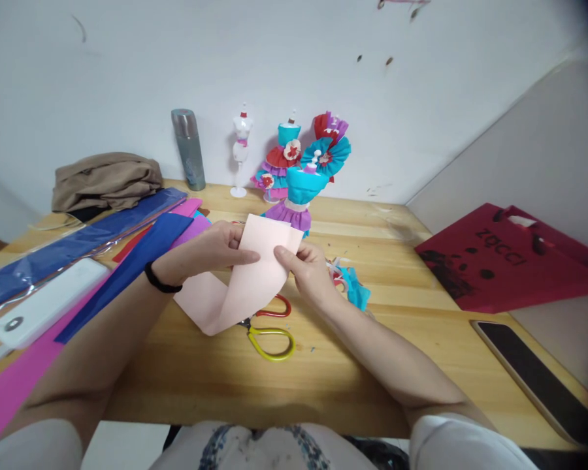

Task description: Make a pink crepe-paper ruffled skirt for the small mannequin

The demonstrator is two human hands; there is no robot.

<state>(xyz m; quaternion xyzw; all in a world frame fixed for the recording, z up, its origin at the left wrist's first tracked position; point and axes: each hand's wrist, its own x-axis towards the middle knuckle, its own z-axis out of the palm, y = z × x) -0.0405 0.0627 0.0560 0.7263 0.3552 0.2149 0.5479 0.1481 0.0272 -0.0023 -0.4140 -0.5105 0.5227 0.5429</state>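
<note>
Both my hands hold a pale pink strip of crepe paper [240,287] above the wooden table [323,365]. My left hand [206,251] grips its upper left edge, thumb across the front. My right hand [306,267] pinches the upper right edge. The strip curls down and back toward my left forearm. Under it lie scissors [269,333] with red and yellow handles.
Blue, pink and purple paper sheets [127,254] lie at the left. Small mannequins in crepe dresses [298,176] and a metal flask [188,149] stand by the wall. A red bag [509,258] and a phone [534,375] are at the right.
</note>
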